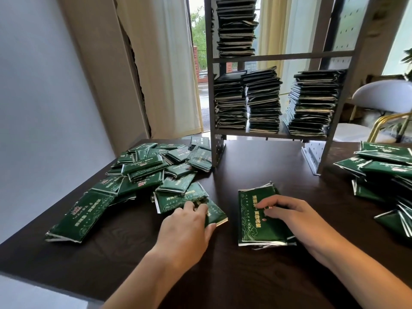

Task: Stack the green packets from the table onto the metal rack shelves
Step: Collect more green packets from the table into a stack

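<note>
From the head camera, a dark wooden worktop (256,166) fills the near half of the scene, with a grey metal rack (278,57) standing on it at the far side.

The person's left hand (189,226) reaches to the near edge of a loose heap of green packets (145,172) on the left of the worktop. Its fingers curl over the top of one green packet (215,214) and the thumb sits at that packet's near edge, so the hand grips it. This packet lies at a slant, partly under a neighbouring one.

The right hand (287,214) rests on a small pile of packets (256,221) lying near the middle of the worktop, well apart from the heap. Its fingers are bent and spread across the top packet's face, pressing down on it; whether the thumb hooks under the pile's right edge cannot be told.

A second heap of packets (383,168) lies at the far right of the worktop, just beside the rack's right leg.

On the rack's lower shelf stand three tall stacks of packets (265,101), two close together on the left and one apart on the right. The upper shelf holds one stack (236,25) at its left.

Behind the rack hang pale curtains (165,63), and a white chair (383,97) stands at the far right.
</note>
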`<state>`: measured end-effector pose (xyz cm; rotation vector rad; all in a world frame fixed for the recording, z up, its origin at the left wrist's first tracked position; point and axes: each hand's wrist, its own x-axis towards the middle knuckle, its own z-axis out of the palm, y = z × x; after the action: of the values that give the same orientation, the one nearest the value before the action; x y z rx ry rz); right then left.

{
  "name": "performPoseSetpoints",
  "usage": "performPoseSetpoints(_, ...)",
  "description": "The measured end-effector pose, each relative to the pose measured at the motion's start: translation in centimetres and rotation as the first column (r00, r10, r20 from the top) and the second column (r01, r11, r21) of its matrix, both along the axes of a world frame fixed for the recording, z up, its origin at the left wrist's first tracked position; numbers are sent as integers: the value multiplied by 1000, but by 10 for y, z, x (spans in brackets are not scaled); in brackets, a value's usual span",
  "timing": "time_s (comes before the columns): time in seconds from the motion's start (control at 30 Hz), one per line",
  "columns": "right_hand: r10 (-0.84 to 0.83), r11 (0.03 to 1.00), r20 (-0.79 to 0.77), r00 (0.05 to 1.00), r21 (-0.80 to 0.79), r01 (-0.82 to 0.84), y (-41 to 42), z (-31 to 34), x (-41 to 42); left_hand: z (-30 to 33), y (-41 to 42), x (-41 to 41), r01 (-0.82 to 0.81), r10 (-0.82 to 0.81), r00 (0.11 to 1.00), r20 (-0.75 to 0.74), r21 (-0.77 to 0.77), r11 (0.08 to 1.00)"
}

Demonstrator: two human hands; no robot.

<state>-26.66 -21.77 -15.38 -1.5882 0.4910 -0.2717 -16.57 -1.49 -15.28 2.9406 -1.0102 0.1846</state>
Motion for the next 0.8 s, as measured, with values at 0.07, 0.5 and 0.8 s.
performPoseSetpoints(0.07,-6,1000,6,1000,15,5,0,0,0,2,-3,-5,38,-42,996,76,61,997)
performPoseSetpoints(0.5,24,998,13,1000,-60,-23,1,-2,-2,38,-26,-18,-123,-153,886,-437,-542,831)
performPoseSetpoints(0.8,270,946,34,962,-197,-258,2,1,-7,34,-49,-12,-273,-293,756,-585,-688,672)
